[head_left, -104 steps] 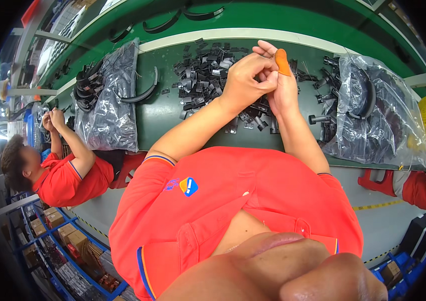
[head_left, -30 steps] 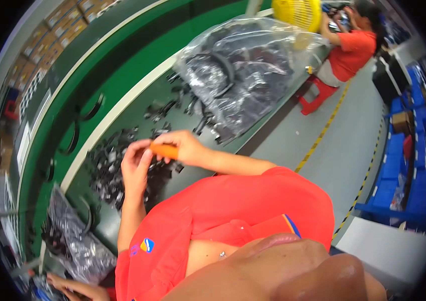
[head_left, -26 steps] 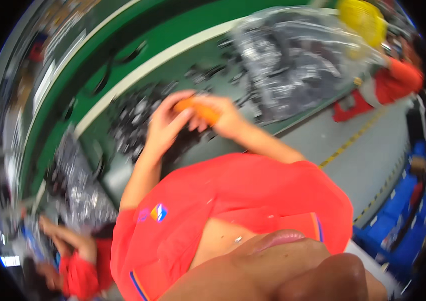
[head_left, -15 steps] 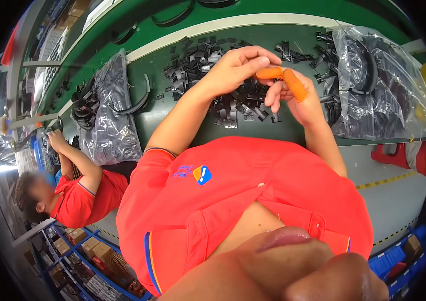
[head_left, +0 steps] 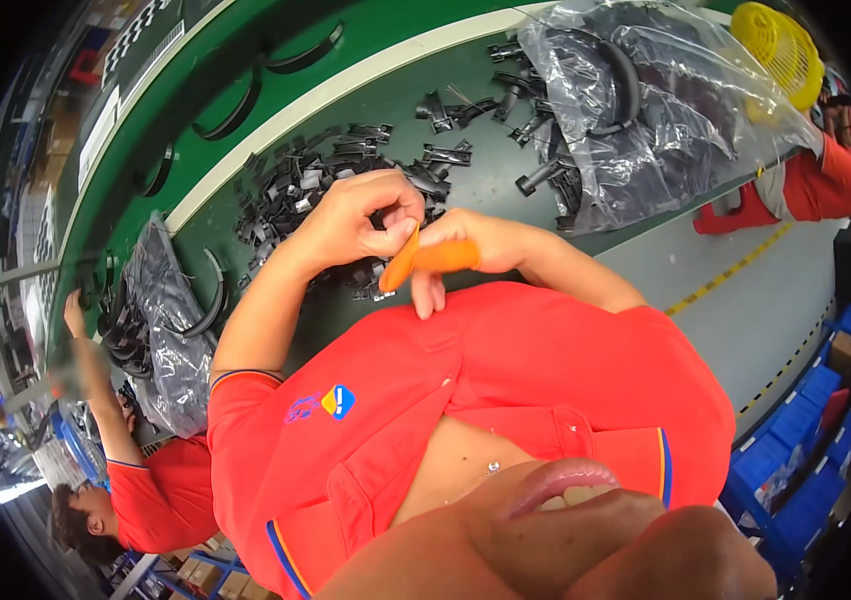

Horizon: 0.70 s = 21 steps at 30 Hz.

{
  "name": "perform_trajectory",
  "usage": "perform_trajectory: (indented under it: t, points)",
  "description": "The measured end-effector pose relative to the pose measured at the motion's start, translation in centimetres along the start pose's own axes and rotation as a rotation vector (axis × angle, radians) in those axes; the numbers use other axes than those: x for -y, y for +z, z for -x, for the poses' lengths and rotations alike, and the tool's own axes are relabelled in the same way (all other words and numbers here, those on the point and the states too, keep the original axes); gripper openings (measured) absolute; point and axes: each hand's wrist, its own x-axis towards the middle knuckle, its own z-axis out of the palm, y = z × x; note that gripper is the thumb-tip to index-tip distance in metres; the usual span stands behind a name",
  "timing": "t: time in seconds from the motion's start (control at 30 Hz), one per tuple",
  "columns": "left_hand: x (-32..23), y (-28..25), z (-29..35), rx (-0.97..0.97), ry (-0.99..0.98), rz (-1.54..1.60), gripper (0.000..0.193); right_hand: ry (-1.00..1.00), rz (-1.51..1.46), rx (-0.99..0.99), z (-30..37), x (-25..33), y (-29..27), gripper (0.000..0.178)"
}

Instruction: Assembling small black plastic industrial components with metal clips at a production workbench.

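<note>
In the head view, the tip of a second orange finger cot [head_left: 401, 264] is pinched by the left hand [head_left: 345, 212], its thumb and forefinger closed into a ring. A first orange finger cot [head_left: 448, 257] is worn on the right hand [head_left: 495, 240], whose other fingers are loosely bent, two pointing down; whether anything is gripped there cannot be told. Both cots are held over the near edge of the green bench [head_left: 495, 185], before heaped black plastic clips [head_left: 295, 185]. Toward the bench's right end, a clear plastic bag [head_left: 680, 130] is laid.
</note>
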Motion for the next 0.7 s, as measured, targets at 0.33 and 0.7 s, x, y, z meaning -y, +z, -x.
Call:
perform_trajectory:
  t: [0.33,0.7]
  points:
    - [1.4,1.0,-2.2,-0.528,-0.169,0.708,0.018,-0.517,0.319,-0.537,-1.2,-0.2,-1.9,0.048]
    - [0.2,3.9,-3.3,-0.956,0.098,-0.137,0.015,-0.558,0.416,-0.680,-3.9,0.4,-0.3,0.076]
